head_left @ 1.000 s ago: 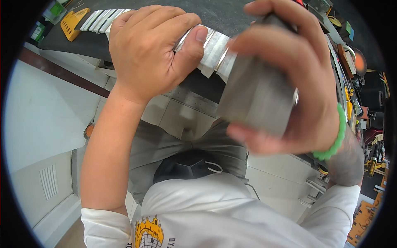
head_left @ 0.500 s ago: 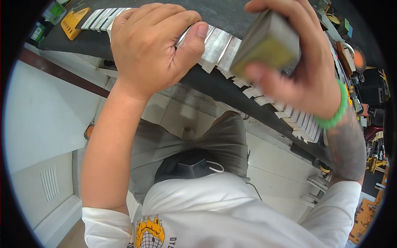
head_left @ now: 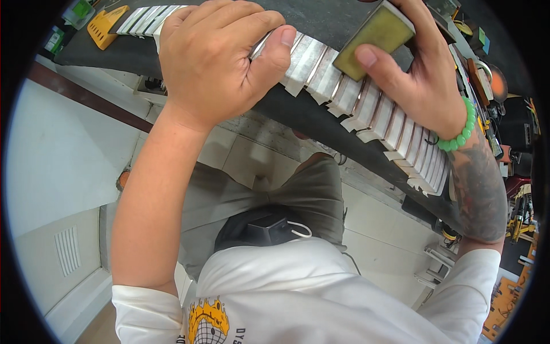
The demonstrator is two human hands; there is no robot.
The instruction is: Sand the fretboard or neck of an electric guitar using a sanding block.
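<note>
A long guitar neck [head_left: 346, 98] lies across the dark bench, its fretboard covered with pale tape strips between the metal frets. Torn tape ends hang over its near edge. At the far left is its orange-yellow headstock [head_left: 105, 27] with small holes. My left hand [head_left: 220, 63] is closed over the neck, its curled fingertips hidden and its thumb along the tape. In my right hand [head_left: 418, 86] is a sanding block [head_left: 366, 49] with a yellow-green face and grey sides, gripped between thumb and fingers. The block is tilted over the taped frets; whether it touches them I cannot tell.
The black bench top [head_left: 103, 56] runs beneath the neck. Tools and small items crowd the right side, beside an orange round object [head_left: 498, 82]. Green boxes [head_left: 54, 43] stand at the far left. A white stool [head_left: 438, 261] is on the floor at lower right.
My right hand has moved slightly up and away with the sanding block, tilting its yellow-green face into view and uncovering more taped frets. My left hand has shifted slightly right.
</note>
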